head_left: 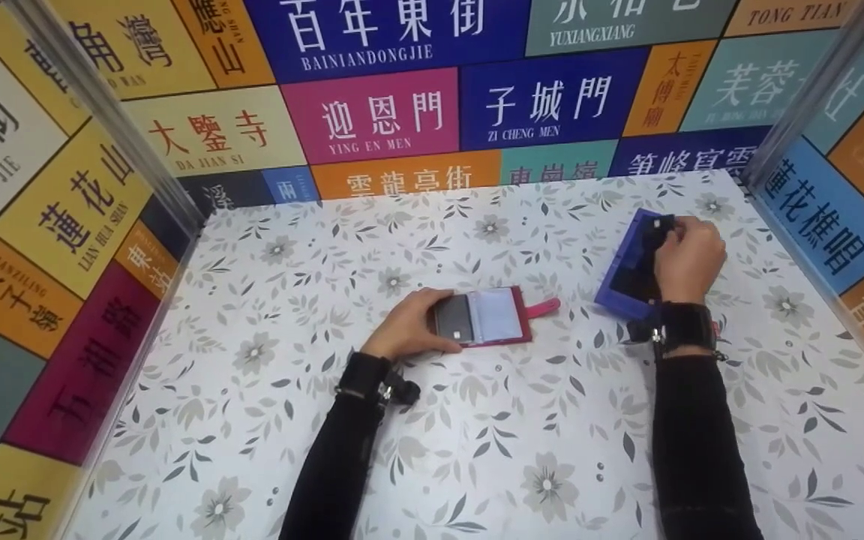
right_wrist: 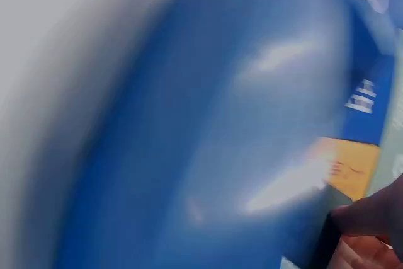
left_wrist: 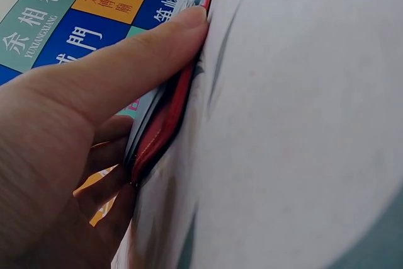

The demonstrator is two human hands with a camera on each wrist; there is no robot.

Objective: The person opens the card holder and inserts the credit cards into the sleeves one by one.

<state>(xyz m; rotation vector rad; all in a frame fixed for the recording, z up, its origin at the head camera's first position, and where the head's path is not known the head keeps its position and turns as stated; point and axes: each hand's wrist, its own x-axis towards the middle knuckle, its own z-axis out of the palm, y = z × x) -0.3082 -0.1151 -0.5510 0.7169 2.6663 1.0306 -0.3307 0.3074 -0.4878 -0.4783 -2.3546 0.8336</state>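
Printed name panels [head_left: 383, 112] wall in the far side and both flanks of the floral worktop [head_left: 477, 435], beyond the reach of either grip. The step in hand appears to be handling cards between a box and a holder: the right hand [head_left: 691, 255] pinches something dark at the box while the left hand [head_left: 408, 324] steadies the holder. The blue box [head_left: 623, 304] lies just left of and below the right grip, whose fingers and wrist hide part of its dark inside. The card holder [head_left: 499, 315] lies open on the worktop, well to the left of the right grip, its left edge clasped by the left grip, thumb on the near side and fingers on the far side. A dark card [head_left: 453, 319] sits in its left page, right beside that grip; the clear right page is farther from it. The pinched dark piece [head_left: 661, 223] looks card-like, though blur hides its details. The next move probably calls for freeing it past the box rim without snagging. Smallest, the pink strap [head_left: 544, 307] points from the holder towards the right grip.
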